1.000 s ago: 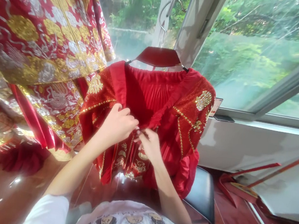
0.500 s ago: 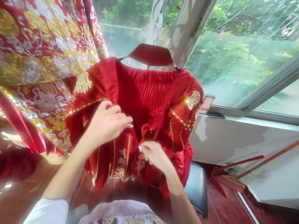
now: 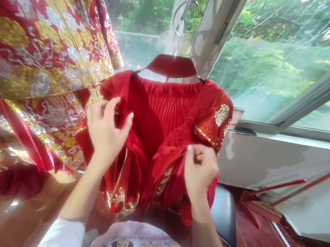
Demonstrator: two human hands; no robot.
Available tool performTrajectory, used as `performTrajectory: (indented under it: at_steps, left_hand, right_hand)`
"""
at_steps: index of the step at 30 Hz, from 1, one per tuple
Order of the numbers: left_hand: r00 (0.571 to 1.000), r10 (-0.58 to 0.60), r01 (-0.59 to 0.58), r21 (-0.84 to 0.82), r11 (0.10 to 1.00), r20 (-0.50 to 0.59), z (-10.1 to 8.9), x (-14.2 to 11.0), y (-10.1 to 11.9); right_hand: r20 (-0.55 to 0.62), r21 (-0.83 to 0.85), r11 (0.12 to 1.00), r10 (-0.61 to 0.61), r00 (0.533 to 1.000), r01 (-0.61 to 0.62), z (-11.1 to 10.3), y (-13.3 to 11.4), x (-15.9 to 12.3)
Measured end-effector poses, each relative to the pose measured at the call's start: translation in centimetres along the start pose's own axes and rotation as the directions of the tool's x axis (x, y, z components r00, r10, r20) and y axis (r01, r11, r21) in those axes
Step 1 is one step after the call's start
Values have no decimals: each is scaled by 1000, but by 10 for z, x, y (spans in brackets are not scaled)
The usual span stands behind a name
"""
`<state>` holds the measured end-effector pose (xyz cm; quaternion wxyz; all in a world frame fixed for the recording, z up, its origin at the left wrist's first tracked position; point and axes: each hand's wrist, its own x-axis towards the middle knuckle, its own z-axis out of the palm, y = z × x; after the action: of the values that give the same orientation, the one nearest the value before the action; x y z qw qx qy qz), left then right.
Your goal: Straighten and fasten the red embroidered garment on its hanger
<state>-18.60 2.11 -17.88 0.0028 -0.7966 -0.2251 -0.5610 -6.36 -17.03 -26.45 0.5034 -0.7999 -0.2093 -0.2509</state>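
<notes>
A red jacket [image 3: 173, 108] with gold beading and sequin motifs hangs in front of me, its front parted to show the pleated lining. It is on a hanger [image 3: 172, 65] with a dark red top and a metal hook. My left hand [image 3: 106, 128] is at the left front edge, thumb and fingers spread apart, with nothing visible between them. My right hand [image 3: 200, 170] is closed in a pinch at the right front panel, apparently on the jacket's red fabric; the exact part in its fingers is hard to make out.
A red robe [image 3: 54, 40] with gold and silver embroidery hangs close on the left. Behind the jacket are windows [image 3: 275, 69]. A black seat [image 3: 224, 212] stands at the lower right, and red strips with a pole [image 3: 312, 183] lean beyond it.
My hands have moved apart, the left up and left with its fingers spreading, the right up and right. The jacket's front panels now stand wider apart.
</notes>
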Motion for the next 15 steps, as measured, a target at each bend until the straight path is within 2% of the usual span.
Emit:
performTrajectory:
  at_steps: [1, 2, 4, 6, 8, 12, 14, 15]
  left_hand:
    - [999, -46, 47, 6, 999, -22, 16, -2, 8]
    - [996, -89, 89, 4, 996, -21, 30, -3, 13]
    - [985, -174, 173, -29, 984, -15, 52, -2, 14]
    - [965, -258, 255, -67, 965, -46, 61, 4, 2]
    - [956, -287, 282, -83, 956, -60, 56, 10, -14]
    - [973, -231, 231, 26, 973, 6, 17, 25, -36]
    - [969, -234, 232, 33, 972, 76, -2, 37, -41]
    - [959, -254, 258, -18, 966, 126, -9, 45, -44]
  right_hand:
    - [-180, 7, 1000, -20, 984, 22, 5, -9, 15]
    - [-257, 4, 999, -42, 966, 44, 12, -16, 29]
    - [-300, -45, 998, -61, 952, 50, 25, -21, 53]
    - [-308, -127, 991, -72, 949, 33, 31, -15, 72]
    - [-315, -200, 978, -114, 942, 52, 24, -5, 84]
    - [-333, -216, 966, -212, 919, 145, -13, 7, 95]
    - [-301, -51, 992, -127, 945, 117, -30, 7, 104]
    - [-228, 117, 991, -39, 973, 67, -37, 7, 111]
